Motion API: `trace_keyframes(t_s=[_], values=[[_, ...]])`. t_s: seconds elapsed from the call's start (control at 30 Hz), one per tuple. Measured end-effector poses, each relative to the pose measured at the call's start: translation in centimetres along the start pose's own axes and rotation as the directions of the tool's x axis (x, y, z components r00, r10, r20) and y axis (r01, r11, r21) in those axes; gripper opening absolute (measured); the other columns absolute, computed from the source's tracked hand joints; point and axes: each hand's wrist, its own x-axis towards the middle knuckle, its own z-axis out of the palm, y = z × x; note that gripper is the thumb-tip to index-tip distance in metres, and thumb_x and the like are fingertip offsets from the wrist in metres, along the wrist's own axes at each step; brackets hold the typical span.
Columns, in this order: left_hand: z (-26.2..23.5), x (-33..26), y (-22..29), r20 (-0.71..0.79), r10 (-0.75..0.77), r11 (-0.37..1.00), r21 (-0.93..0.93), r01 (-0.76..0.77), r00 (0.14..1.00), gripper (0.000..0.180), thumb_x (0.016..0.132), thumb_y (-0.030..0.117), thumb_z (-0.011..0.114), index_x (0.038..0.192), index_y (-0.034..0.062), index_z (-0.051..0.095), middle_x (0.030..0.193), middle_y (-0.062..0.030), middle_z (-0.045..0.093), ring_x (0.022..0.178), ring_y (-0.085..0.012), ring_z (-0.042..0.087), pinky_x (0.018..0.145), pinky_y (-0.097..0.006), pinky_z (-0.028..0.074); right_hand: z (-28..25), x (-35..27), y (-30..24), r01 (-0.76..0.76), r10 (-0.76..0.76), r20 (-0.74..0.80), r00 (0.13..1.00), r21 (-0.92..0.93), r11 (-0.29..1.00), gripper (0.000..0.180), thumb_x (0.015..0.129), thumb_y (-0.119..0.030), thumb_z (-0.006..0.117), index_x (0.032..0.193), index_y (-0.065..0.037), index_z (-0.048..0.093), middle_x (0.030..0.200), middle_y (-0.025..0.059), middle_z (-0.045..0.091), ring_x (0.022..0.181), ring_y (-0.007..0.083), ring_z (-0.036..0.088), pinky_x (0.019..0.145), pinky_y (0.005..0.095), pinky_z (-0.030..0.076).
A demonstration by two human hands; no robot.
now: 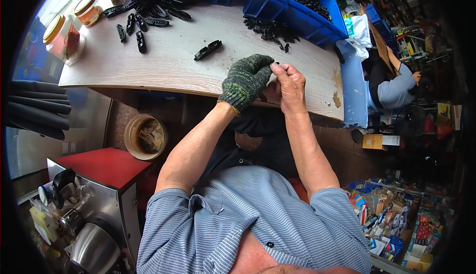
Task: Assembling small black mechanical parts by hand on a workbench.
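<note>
Blue-and-white striped shirt (258, 199) nearest, my green-black knit-gloved left hand (246, 78) and bare right hand (292, 86) meet at the pale wood-grain counter's (168, 68) near edge, fingers apparently pinched on a mostly hidden small black piece (276, 63), best held steady.

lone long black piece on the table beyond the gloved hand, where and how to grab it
Probably pinch the long black piece across its middle, from above and the near side, where the gloved left hand is: it is narrow, lies slanted, and nothing touches its long sides.
</note>
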Motion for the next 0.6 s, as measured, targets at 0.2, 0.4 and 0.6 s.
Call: trace_keyframes(t_s=[0.2,0.4,0.6], values=[[-0.6,-0.2,2.3,0.054,-0.185,0.967,-0.171,0.191,0.981,0.030,0.095,0.023,0.068,0.114,0.0001,0.069,0.091,-0.0078,0.072,0.072,-0.0132,0.067,0.065,-0.029,0.056,0.9,-0.5,-1.0,0.038,-0.038,-0.026,0.999,0.011,0.999,0.020,0.086,-0.019,0.082,0.094,-0.007,0.068,0.063,-0.0042,0.061,0.047,0.0034,0.050,0.048,0.0191,0.037],[-0.9,-0.9,2.5,0.031,-0.183,0.973,-0.138,0.186,0.983,0.033,0.094,0.022,0.070,0.117,-0.0010,0.067,0.097,-0.0082,0.072,0.077,-0.0141,0.068,0.068,-0.028,0.056,0.4,-0.7,-0.9,0.001,-0.001,0.014,1.000,0.040,0.999,0.024,0.085,-0.021,0.082,0.096,-0.006,0.068,0.058,-0.0007,0.059,0.046,0.0093,0.056,0.047,0.0227,0.044],[-6.9,-1.6,3.5,-0.252,0.646,0.544,0.814,-0.204,0.720,0.035,0.082,0.020,0.076,0.114,0.0056,0.069,0.106,-0.0162,0.070,0.102,-0.0381,0.064,0.097,-0.050,0.048,-0.1,-0.8,-0.8,0.011,-0.015,0.038,0.999,0.090,0.996,0.024,0.087,-0.022,0.080,0.095,-0.005,0.066,0.050,0.0003,0.050,0.045,0.0143,0.057,0.052,0.0297,0.053]])
